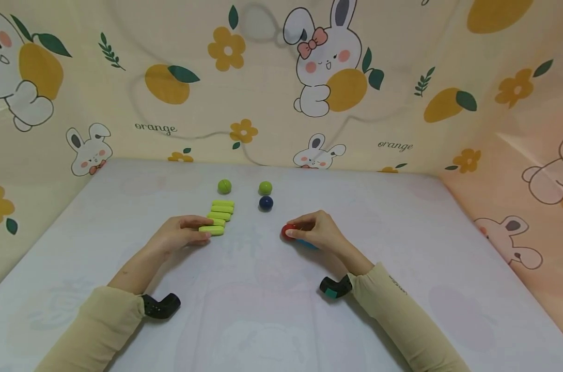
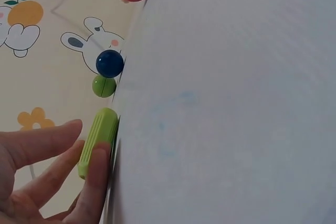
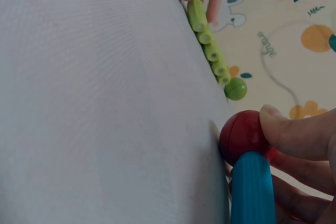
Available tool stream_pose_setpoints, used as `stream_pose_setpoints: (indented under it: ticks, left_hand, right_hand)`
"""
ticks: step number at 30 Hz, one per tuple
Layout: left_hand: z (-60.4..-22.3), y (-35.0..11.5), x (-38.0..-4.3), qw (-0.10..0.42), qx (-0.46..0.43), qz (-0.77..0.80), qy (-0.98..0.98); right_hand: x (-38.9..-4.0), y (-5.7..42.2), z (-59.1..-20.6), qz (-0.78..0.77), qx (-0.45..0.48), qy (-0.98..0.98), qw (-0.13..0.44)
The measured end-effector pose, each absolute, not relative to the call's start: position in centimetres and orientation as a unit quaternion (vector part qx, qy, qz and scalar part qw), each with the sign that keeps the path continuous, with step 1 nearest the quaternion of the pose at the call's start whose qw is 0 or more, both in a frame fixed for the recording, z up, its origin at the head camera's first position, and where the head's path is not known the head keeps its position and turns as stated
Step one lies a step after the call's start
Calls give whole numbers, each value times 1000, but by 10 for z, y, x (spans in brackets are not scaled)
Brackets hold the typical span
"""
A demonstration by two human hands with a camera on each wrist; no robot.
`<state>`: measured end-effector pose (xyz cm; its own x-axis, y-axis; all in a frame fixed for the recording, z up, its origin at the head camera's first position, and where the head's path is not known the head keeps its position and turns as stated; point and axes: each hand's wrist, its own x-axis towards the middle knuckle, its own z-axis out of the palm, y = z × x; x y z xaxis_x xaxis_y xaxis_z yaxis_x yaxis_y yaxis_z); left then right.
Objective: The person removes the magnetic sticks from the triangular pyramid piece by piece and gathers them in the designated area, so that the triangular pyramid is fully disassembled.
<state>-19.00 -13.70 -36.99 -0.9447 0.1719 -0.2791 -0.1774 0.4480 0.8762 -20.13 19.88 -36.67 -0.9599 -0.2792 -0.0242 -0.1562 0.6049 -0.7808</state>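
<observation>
My left hand (image 1: pixel 181 233) holds the nearest of several lime-green rods (image 1: pixel 212 230) lying in a slanted row, thumb on its near side and fingers behind it. In the left wrist view that ribbed rod (image 2: pixel 98 142) shows between thumb and fingers. Across the table, my right hand (image 1: pixel 319 230) pinches a red ball (image 1: pixel 287 231). A ribbed blue rod (image 3: pixel 253 190) meets this ball in the right wrist view, with fingers behind both. Whether the two are joined I cannot tell.
Behind the row lies a green ball (image 1: pixel 224 186). Farther right, another green ball (image 1: pixel 265 188) sits just behind a dark blue ball (image 1: pixel 265 203). A white cover spreads over the table (image 1: pixel 244 310); a printed cloth (image 1: pixel 263 103) stands along its back and sides.
</observation>
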Motion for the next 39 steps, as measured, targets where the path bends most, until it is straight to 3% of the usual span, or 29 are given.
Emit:
stream_pose_setpoints:
  ticks: [22,39]
  left_hand:
    - [-350,-128,-184,114,55,520,845]
    - [-360,-81,-199,145,84,535,828]
  right_hand:
    - [-203,202,-370,-428,-138,891,67]
    - [-197,218,-369,-361,-209,906,72]
